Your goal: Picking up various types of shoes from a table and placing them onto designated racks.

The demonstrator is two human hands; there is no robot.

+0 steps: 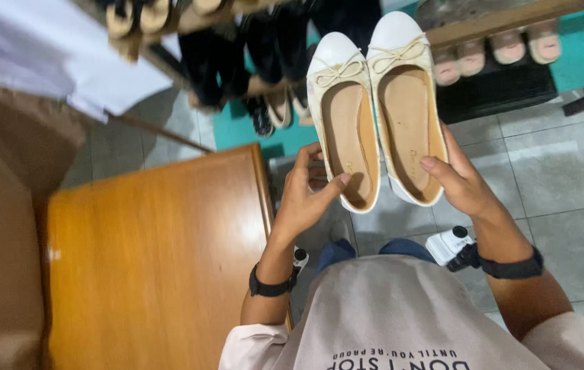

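Observation:
I hold a pair of cream flat shoes with small bows on the toes, soles down and toes pointing away from me. My left hand [305, 195] grips the heel of the left shoe [342, 116], thumb inside on the tan insole. My right hand [463, 181] grips the heel of the right shoe [405, 103], thumb resting on its insole. The two shoes sit side by side, touching, in front of a shoe rack.
A wooden shoe rack [490, 27] holds several dark shoes [271, 62] and pale sandals [504, 48]. An orange-brown wooden table [155, 260] stands at my left. Grey floor tiles [559, 164] lie to the right. White cloth [45, 55] hangs at upper left.

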